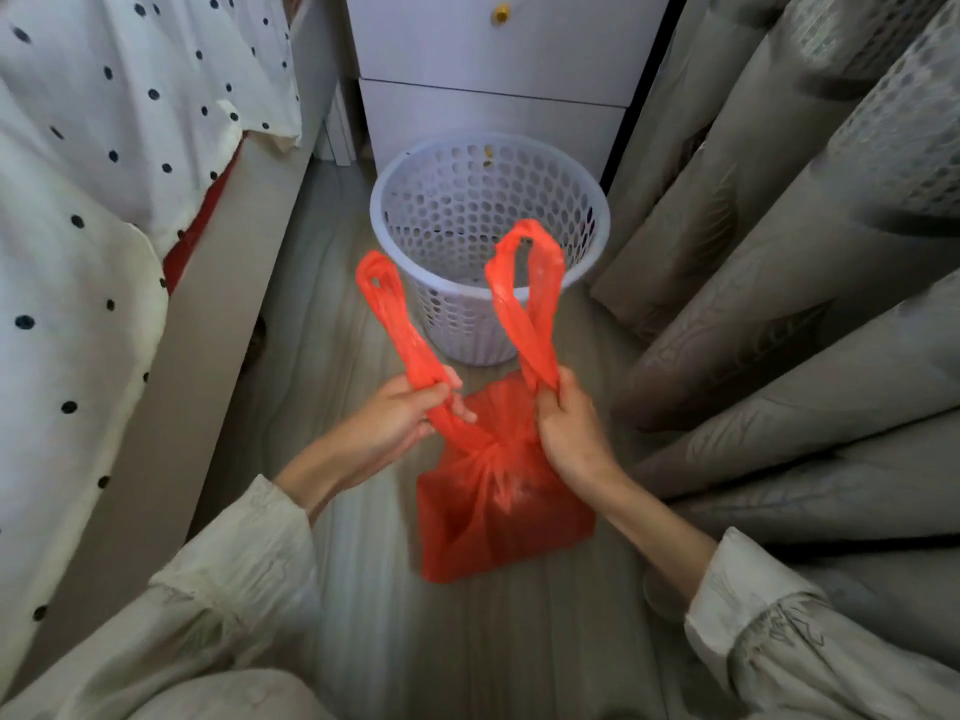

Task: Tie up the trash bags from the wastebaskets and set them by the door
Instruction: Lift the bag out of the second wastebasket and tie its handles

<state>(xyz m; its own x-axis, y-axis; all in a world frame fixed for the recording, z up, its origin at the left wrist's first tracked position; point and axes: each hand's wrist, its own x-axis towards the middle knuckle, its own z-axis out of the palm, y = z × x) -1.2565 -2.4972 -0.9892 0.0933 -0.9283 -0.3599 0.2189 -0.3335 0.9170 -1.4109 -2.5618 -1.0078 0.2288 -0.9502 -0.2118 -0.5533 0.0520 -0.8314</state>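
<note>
One red bag, one wastebasket

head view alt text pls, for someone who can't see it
Seen from above, the left hand and right hand each grip one handle loop of a red trash bag gathered at its neck over a wood-look floor. Just beyond stands an unlined pale perforated wastebasket, between a dotted bedspread and grey curtains.

The trash bag is bright orange-red. Behind it, the wastebasket is pale lavender-white, perforated with round holes. Left of the wastebasket, bedding is white with dark dots; right of it, curtains are grey-beige.
</note>
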